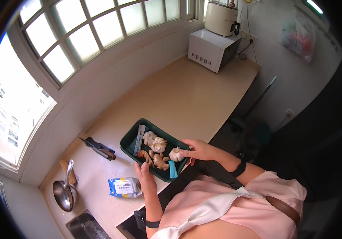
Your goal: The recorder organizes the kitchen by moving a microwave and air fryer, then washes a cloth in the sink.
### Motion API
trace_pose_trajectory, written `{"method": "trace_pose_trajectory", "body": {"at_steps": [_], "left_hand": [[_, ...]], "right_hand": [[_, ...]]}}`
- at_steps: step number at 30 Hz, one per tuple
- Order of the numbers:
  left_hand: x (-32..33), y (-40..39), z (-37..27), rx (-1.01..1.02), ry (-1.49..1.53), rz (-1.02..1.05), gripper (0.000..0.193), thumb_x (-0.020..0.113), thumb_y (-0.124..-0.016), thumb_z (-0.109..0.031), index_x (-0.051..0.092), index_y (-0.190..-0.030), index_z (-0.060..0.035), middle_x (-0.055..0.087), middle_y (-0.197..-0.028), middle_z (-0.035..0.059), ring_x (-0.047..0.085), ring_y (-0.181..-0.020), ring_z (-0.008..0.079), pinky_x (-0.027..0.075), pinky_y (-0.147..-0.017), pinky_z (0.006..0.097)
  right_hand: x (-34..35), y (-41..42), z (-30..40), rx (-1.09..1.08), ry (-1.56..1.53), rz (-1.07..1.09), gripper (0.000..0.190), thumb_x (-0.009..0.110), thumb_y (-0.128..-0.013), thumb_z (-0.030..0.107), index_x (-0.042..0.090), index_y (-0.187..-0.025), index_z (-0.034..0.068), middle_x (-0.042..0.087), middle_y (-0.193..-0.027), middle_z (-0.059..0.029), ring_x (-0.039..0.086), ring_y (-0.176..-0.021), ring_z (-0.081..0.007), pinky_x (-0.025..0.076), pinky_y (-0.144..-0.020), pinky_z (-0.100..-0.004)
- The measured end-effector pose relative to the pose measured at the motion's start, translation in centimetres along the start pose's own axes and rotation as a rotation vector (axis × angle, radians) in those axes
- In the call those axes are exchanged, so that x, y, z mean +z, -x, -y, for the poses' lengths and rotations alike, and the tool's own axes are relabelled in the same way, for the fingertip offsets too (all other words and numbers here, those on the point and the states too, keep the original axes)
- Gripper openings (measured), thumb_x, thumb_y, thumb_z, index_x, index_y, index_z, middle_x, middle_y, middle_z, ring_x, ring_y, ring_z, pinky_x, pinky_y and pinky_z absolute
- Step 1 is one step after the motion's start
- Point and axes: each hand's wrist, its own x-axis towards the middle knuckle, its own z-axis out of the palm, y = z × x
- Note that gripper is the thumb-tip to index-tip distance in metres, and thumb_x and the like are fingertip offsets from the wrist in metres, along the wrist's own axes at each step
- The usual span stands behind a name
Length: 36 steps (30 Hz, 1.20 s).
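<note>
Both my hands hold a dark green plastic tray point(128, 133) over the front part of the counter. My left hand point(147, 176) grips its near left side, thumb over the rim. At the right end, my right hand point(199, 150) has its thumb reaching inside to a garlic bulb point(176, 154). More garlic bulbs point(158, 144) lie near the far side. Pieces of ginger root point(160, 160) rest in the near part. A slim printed packet point(139, 139) leans at the left end, and a small blue packet point(173, 169) sits in the near right corner.
On the beige counter point(171, 95) stands a white microwave point(206, 49) with a cream appliance point(221, 18) on top. Left of the tray lie a dark knife holder point(100, 148), a wet-wipes pack point(124, 187), a metal ladle point(65, 191) and a steel sink point(87, 225).
</note>
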Motion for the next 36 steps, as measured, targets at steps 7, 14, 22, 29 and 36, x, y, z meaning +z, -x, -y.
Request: {"method": "trace_pose_trajectory", "body": {"at_steps": [7, 14, 22, 29, 36], "left_hand": [[9.8, -5.6, 5.7, -0.131, -0.059, 0.150, 0.061, 0.041, -0.093, -0.035, 0.014, -0.140, -0.0087, 0.055, -0.110, 0.0137, 0.059, -0.095, 0.0234, 0.047, -0.083, 0.0343], [18.4, -10.1, 9.4, -0.013, -0.310, 0.125, 0.047, 0.036, -0.096, -0.030, 0.029, -0.134, -0.0034, 0.059, -0.106, 0.0199, 0.060, -0.095, 0.0244, 0.046, -0.086, 0.0328], [19.6, -11.2, 9.2, -0.005, -0.377, -0.211, 0.035, 0.042, -0.094, -0.026, 0.048, -0.117, 0.0007, 0.062, -0.097, 0.0156, 0.060, -0.091, 0.0209, 0.046, -0.084, 0.0306], [20.6, -12.0, 8.1, 0.029, -0.468, -0.378, 0.034, 0.041, -0.094, -0.025, 0.049, -0.115, 0.0002, 0.062, -0.096, 0.0145, 0.061, -0.089, 0.0199, 0.046, -0.083, 0.0291], [21.1, -12.0, 8.6, 0.005, -0.458, -0.444, 0.033, 0.040, -0.094, -0.024, 0.049, -0.115, 0.0009, 0.061, -0.096, 0.0160, 0.060, -0.090, 0.0205, 0.045, -0.083, 0.0294]], "right_hand": [[-14.5, -1.4, -2.1, -0.017, -0.310, -0.196, 0.028, 0.044, -0.089, 0.013, 0.053, -0.106, -0.007, 0.061, -0.087, -0.0130, 0.064, -0.068, -0.0202, 0.056, -0.052, -0.0280], [-37.9, -5.5, -0.5, -0.148, -0.086, -0.356, 0.025, 0.048, -0.086, 0.014, 0.056, -0.099, -0.007, 0.062, -0.077, -0.0117, 0.063, -0.061, -0.0197, 0.054, -0.048, -0.0287], [-62.9, -14.2, 1.3, -0.196, -0.017, -0.627, 0.022, 0.047, -0.086, 0.016, 0.056, -0.092, -0.004, 0.061, -0.075, -0.0116, 0.063, -0.056, -0.0244, 0.054, -0.046, -0.0338], [-71.8, -21.5, -0.8, -0.125, -0.153, -0.690, 0.021, 0.050, -0.085, 0.013, 0.056, -0.092, -0.006, 0.060, -0.080, -0.0147, 0.062, -0.056, -0.0287, 0.054, -0.045, -0.0351], [-74.0, -23.8, -2.0, -0.241, -0.323, -0.927, 0.022, 0.053, -0.086, 0.016, 0.057, -0.093, -0.004, 0.059, -0.081, -0.0116, 0.060, -0.060, -0.0245, 0.054, -0.048, -0.0357]]}}
